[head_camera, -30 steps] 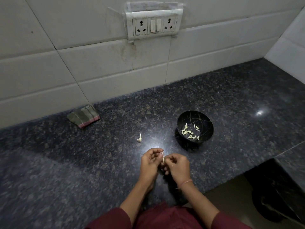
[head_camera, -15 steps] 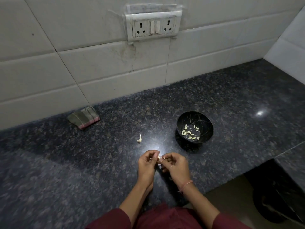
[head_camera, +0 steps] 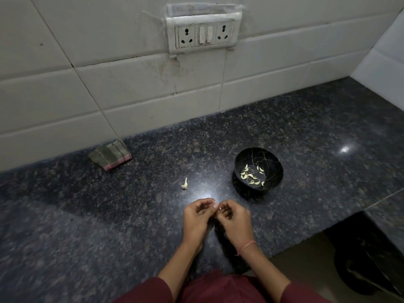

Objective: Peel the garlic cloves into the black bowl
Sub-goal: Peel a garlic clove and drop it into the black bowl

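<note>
Speckled granite counter (head_camera: 109, 226), left hand (head_camera: 196, 217) and right hand (head_camera: 236, 224) pinching garlic clove (head_camera: 219, 208), glossy round black bowl (head_camera: 276, 171)

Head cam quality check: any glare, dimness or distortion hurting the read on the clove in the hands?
Head view: dim overall; two glare patches on the countertop, one just beyond the left hand and right hand, flattening contrast there; the held clove shows only as a tiny pale speck; peeled cloves in the black bowl read clearly; wide-angle lens bows the seams of the wall tiles.
</note>
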